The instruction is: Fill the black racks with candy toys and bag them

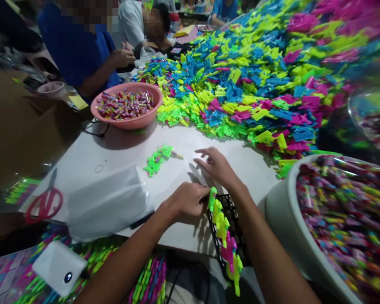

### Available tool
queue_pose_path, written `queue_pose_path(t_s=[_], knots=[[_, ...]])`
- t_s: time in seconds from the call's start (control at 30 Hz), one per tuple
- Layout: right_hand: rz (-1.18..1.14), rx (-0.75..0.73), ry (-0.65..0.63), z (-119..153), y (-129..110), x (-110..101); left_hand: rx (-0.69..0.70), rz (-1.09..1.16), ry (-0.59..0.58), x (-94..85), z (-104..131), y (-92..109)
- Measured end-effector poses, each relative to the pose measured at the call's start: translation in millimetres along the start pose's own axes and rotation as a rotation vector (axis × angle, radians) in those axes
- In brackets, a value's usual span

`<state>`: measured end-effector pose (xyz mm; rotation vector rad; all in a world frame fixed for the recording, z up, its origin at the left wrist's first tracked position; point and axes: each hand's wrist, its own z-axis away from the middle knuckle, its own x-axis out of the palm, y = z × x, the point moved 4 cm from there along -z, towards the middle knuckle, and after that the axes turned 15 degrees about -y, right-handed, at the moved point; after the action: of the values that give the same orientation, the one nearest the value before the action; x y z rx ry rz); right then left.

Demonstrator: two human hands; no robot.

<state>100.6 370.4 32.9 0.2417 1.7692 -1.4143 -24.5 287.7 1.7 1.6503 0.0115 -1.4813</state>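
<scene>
My left hand [191, 199] is closed, with its fingertips at a small green plastic piece [212, 198] at the far end of a black rack [232, 204]. Down the rack stands a row of similar pieces: yellow pieces [221, 223], a pink piece [229, 249] and a yellow-green piece [237, 270]. Over the white table [177, 139], my right hand [213, 165] is open, its fingers stretched to the left and nothing in them. Left of it lie a cluster of green plastic pieces [158, 160] and a small wrapped candy stick [177, 155].
A large heap of coloured plastic pieces [234, 93] covers the back. Wrapped candies fill a pink basin [145, 120] and a white bucket [280, 207]. Red-handled scissors [44, 204], a stack of clear bags [107, 202] and a white power bank [59, 267] lie left. People sit beyond.
</scene>
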Motion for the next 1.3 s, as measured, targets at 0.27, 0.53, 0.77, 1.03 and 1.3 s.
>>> queue_pose_path(t_s=[0.27,0.53,0.77,1.03,1.3], knots=[[0.066,-0.018,-0.215,-72,-6,37,-0.022,-0.033,-0.081,-1.2,-3,-1],[-0.248,0.301,0.233,104,3,-1,0.014,0.069,0.002,1.1,1,-2],[-0.332,0.436,0.221,246,-24,43,0.004,0.025,0.02,10.4,-4,-10],[-0.317,0.308,0.23,284,-43,75,-0.025,0.015,0.031,8.9,-2,-11],[0.012,0.189,0.07,287,-49,91,-0.017,0.045,0.038,7.8,-3,-10]])
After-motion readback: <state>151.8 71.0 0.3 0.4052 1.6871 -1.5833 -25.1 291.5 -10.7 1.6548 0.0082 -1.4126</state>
